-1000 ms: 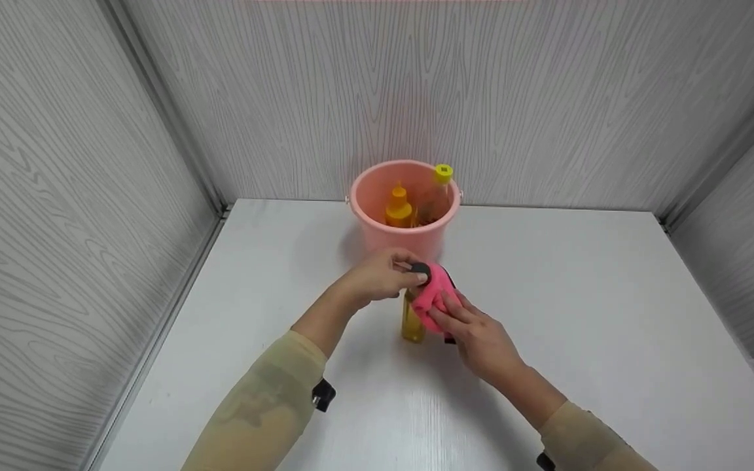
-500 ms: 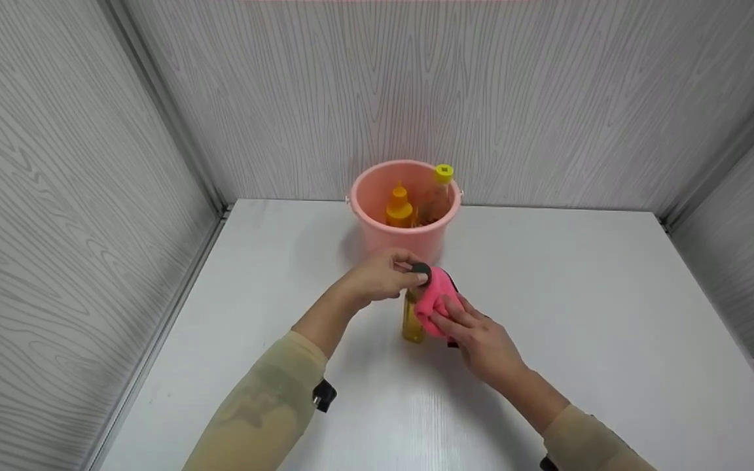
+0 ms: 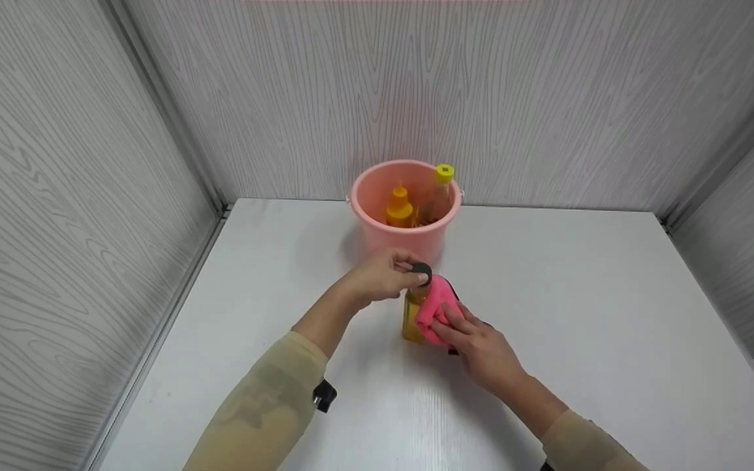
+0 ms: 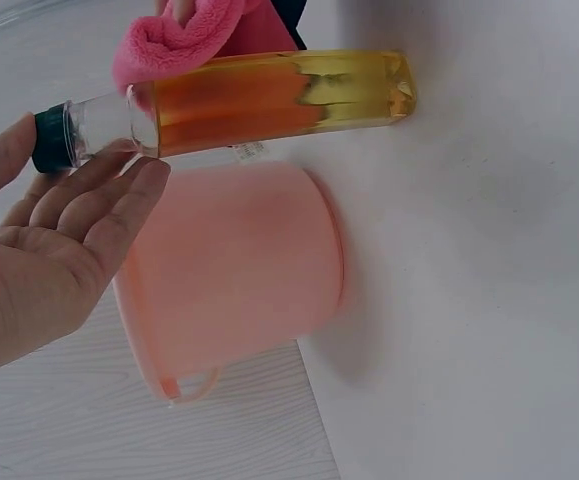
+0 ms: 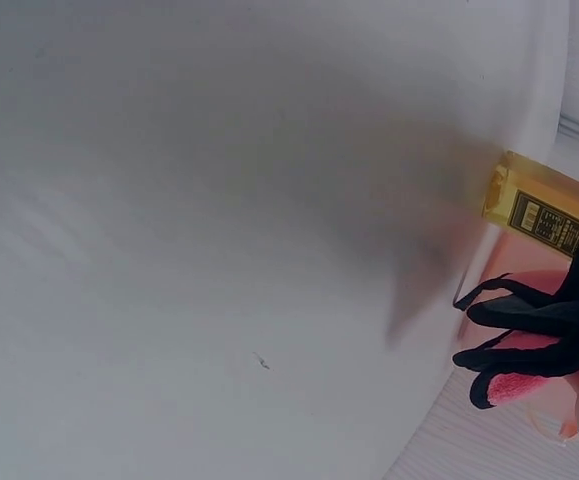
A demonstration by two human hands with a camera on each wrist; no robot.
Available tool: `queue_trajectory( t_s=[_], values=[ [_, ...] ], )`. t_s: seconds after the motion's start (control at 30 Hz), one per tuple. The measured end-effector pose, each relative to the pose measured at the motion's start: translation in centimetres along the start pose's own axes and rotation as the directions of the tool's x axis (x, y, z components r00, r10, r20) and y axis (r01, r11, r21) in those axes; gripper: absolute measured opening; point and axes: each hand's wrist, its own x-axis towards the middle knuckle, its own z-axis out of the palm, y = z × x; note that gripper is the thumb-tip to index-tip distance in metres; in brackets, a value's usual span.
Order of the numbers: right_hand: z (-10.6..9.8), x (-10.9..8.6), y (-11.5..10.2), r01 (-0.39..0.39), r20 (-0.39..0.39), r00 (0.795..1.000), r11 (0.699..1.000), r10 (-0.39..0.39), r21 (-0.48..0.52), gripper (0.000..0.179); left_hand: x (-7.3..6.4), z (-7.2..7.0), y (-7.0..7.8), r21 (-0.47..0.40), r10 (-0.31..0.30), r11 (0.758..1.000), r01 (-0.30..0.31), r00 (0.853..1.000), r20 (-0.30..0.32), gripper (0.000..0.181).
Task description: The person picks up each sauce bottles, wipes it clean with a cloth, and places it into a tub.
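A clear bottle of yellow oil point(image 4: 269, 100) with a dark cap point(image 3: 421, 273) stands upright on the white table. My left hand point(image 3: 380, 278) pinches that cap between thumb and fingers. Against the bottle's right side my right hand point(image 3: 482, 347) holds a folded pink cloth point(image 3: 439, 314) with dark edging. In the left wrist view the cloth covers part of the bottle's upper body. The right wrist view shows the bottle's dark label point(image 5: 547, 222) and the cloth's black border point(image 5: 529, 318); most of the right hand is outside that view.
Just behind the bottle is a pink bucket point(image 3: 403, 242). Inside it stand an orange squeeze bottle point(image 3: 399, 208) and a clear bottle with a yellow cap point(image 3: 444, 173). Grey wood-grain panels point(image 3: 514, 98) border the white table point(image 3: 580, 294) at the back and sides.
My right hand and the pink cloth have slid slightly down along the bottle, uncovering more of its upper part. My left hand has stayed on the cap.
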Motion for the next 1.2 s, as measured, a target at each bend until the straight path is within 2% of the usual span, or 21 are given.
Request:
queue_trajectory(
  t_s=[0.17, 0.43, 0.83, 1.2],
  values=[
    [0.4, -0.3, 0.1, 0.020, -0.007, 1.000, 1.000, -0.021, -0.023, 0.067, -0.1, 0.0, 0.0, -0.017, -0.004, 1.000, 0.004, 1.000, 0.002, 0.031],
    [1.0, -0.6, 0.2, 0.029, 0.031, 0.999, 0.999, -0.028, -0.032, 0.064, -0.1, 0.1, 0.0, -0.022, 0.010, 1.000, -0.010, 1.000, 0.008, 0.029],
    [1.8, -0.9, 0.4, 0.006, 0.149, 0.989, 0.998, 0.004, -0.068, 0.067, 0.0, 0.2, -0.2, -0.007, -0.004, 1.000, 0.004, 1.000, -0.004, 0.028],
    [2.2, -1.0, 0.6, 0.029, 0.145, 0.989, 0.996, -0.016, -0.089, 0.059, 0.2, 0.2, -0.3, -0.021, 0.000, 1.000, -0.001, 1.000, -0.007, 0.029]
  ],
)
